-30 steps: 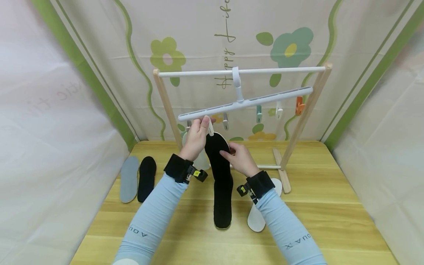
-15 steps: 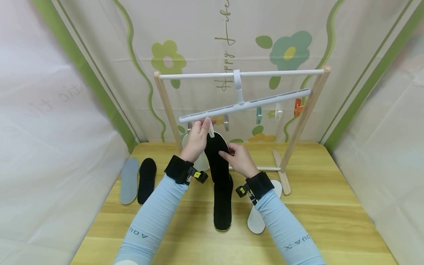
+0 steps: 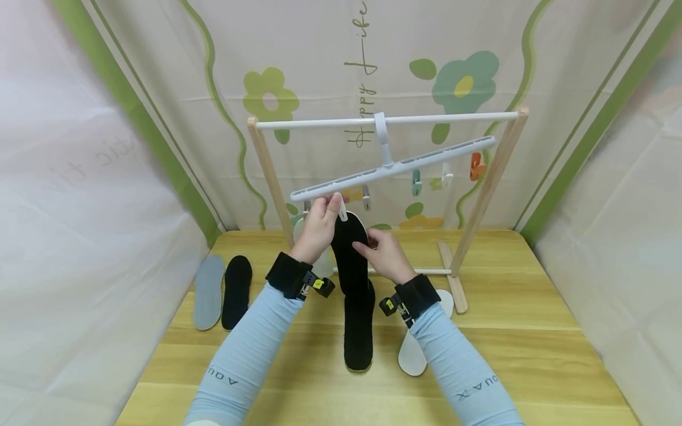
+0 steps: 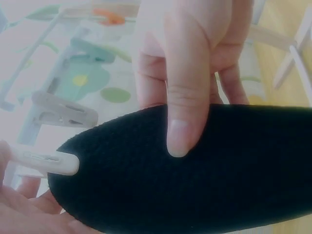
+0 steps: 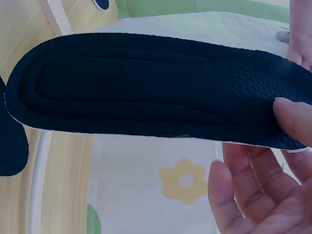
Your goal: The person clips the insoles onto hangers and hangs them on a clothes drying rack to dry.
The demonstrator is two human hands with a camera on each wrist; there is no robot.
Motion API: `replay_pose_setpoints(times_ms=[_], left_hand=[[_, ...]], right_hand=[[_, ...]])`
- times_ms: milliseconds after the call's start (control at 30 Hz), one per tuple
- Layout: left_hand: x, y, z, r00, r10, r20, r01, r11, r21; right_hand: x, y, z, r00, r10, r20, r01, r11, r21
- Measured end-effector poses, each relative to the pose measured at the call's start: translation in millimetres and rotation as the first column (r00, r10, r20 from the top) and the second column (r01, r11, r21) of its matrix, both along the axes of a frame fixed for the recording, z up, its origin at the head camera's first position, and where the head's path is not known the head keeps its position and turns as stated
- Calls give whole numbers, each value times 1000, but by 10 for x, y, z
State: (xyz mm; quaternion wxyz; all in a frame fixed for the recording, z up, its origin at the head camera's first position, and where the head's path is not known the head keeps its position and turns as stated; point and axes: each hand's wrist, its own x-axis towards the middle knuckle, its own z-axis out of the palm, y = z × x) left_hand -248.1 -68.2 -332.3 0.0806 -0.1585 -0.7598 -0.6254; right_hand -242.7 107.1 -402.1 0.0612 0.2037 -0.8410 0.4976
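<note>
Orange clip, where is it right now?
In the head view, the orange clip is on the right, just below the higher end of the white hanger, between a white clip and the rack's right wooden post.

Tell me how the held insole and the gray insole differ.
The held insole shows black; the gray insole shows light gray. The right hand pinches the held insole above the table; the gray insole lies on it, unheld. Both are long with rounded ends.

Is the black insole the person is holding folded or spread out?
Spread out: across both wrist views, the black insole runs from its rounded end at the white clip to the other, with no fold.
</note>
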Motion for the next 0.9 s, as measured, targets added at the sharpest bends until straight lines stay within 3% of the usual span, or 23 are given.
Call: replay_pose_setpoints(times_ms=[333,633,900], left_hand=[[-11,-1,-50,1000,8,-12,-8,999,46],[58,17,-65,999,38,1,-38,998,40],[165,35,-68,1000,17,-16,-17,1000,11]], right_hand=[[-31,-19,-28,998,-37,46,37,999,2],[-54,-58,-54,996,-49,68,49,999,-6],[-53,-63,5,994,-59,87,61,998,-28]])
